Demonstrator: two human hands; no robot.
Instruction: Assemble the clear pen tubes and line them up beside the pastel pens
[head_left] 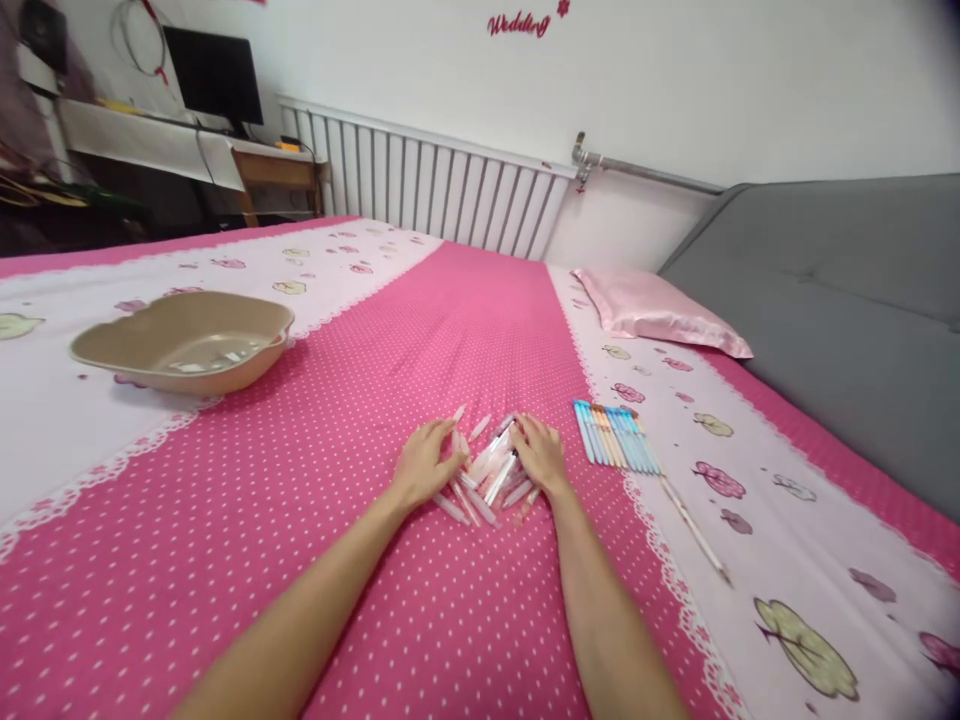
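Note:
A loose heap of translucent pink and clear pen parts lies on the pink dotted bedspread in front of me. My left hand rests at the heap's left edge, thumb and fingers apart around the outer pieces. On the opposite side, my right hand curves over the heap with fingers spread, touching pieces near a dark-tipped one. Neither hand shows a piece clearly gripped. To the right, blue and orange pens lie side by side in a neat row. A single whitish pen points away from that row's lower corner.
A beige plastic basin with some clear items inside stands on the bed at left. A pink pillow lies at right, against the grey headboard. Beyond the bed are a white radiator and a desk with a monitor.

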